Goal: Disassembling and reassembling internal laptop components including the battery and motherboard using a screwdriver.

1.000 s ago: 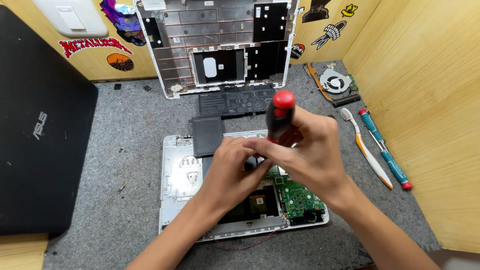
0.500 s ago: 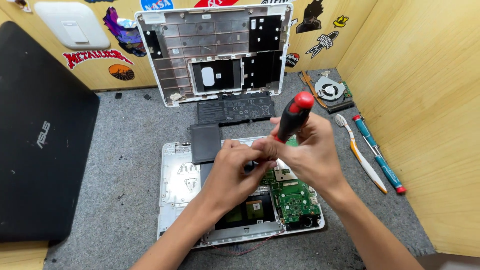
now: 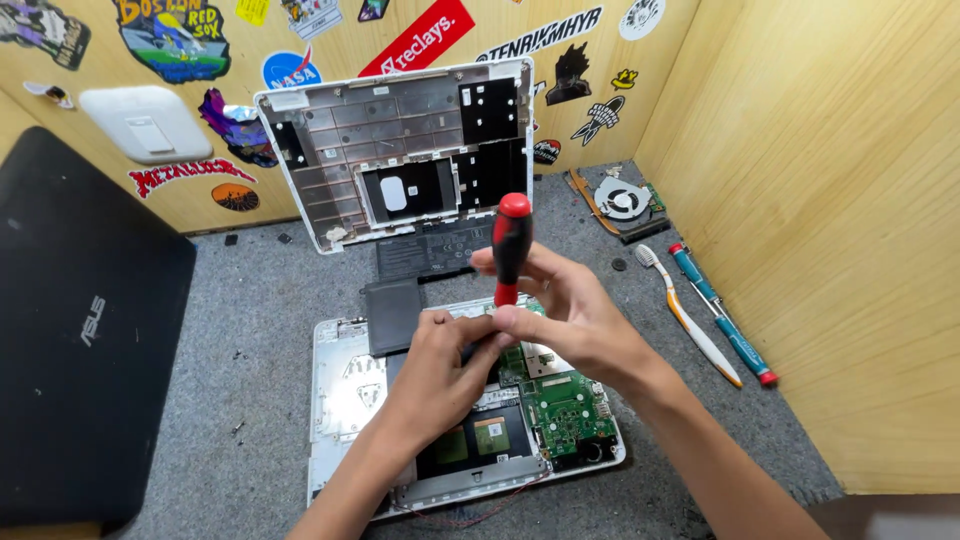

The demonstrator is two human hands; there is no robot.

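An opened white laptop base point(image 3: 345, 400) lies on the grey mat, its green circuit board point(image 3: 565, 410) and black battery section exposed. My right hand point(image 3: 565, 315) grips a red-and-black screwdriver point(image 3: 511, 245), held upright with its tip down over the board. My left hand point(image 3: 440, 365) rests on the laptop's middle, fingers curled by the screwdriver's lower shaft; the tip itself is hidden behind them. A black flat part point(image 3: 392, 315) lies at the base's upper edge.
The laptop's white bottom cover point(image 3: 400, 150) leans against the stickered back wall. A closed black laptop point(image 3: 80, 330) lies at the left. At the right are a cooling fan point(image 3: 622, 200), a toothbrush point(image 3: 690, 320) and a teal-handled tool point(image 3: 720, 310), beside a wooden side wall.
The screwdriver has swung from tilted right to upright. Both hands stay on the same spot of the laptop base; the view has shifted slightly downward.
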